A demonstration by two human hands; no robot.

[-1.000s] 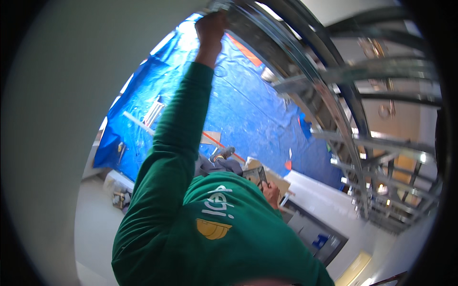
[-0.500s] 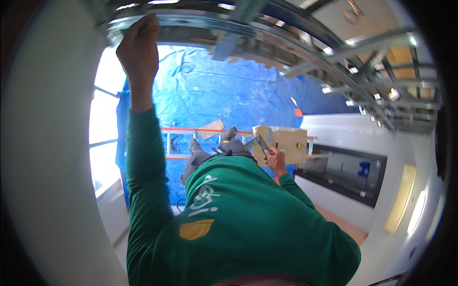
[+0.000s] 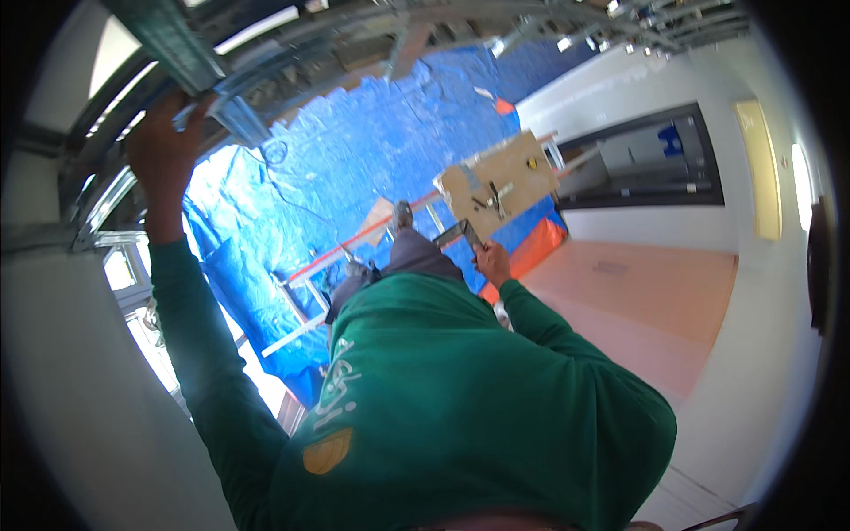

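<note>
My left hand [image 3: 166, 150] is raised at the upper left, its fingers curled round the edge of a metal framing channel [image 3: 239, 119]. Part of those fingers lies in shadow against the steel. Down by my waist, my right hand [image 3: 492, 262] is closed round the end of a dark, L-shaped metal tool [image 3: 462, 232]; its exact kind does not show. Just beyond this hand is a tan board [image 3: 513, 173] with a small yellow object [image 3: 532, 163] and some dark hand tools [image 3: 492, 200] lying on it.
Metal ceiling framing [image 3: 372, 35] runs overhead across the far side. Under my feet is a ladder-like platform with a red rail [image 3: 363, 234]. Blue sheeting [image 3: 354, 133] covers the floor far below. A black-framed opening [image 3: 642, 159] is at the right, with windows [image 3: 150, 336] at left.
My view has turned, so the board and platform appear tilted. My left hand has shifted left and lower in view, onto the framing channel. The right hand still holds the L-shaped tool.
</note>
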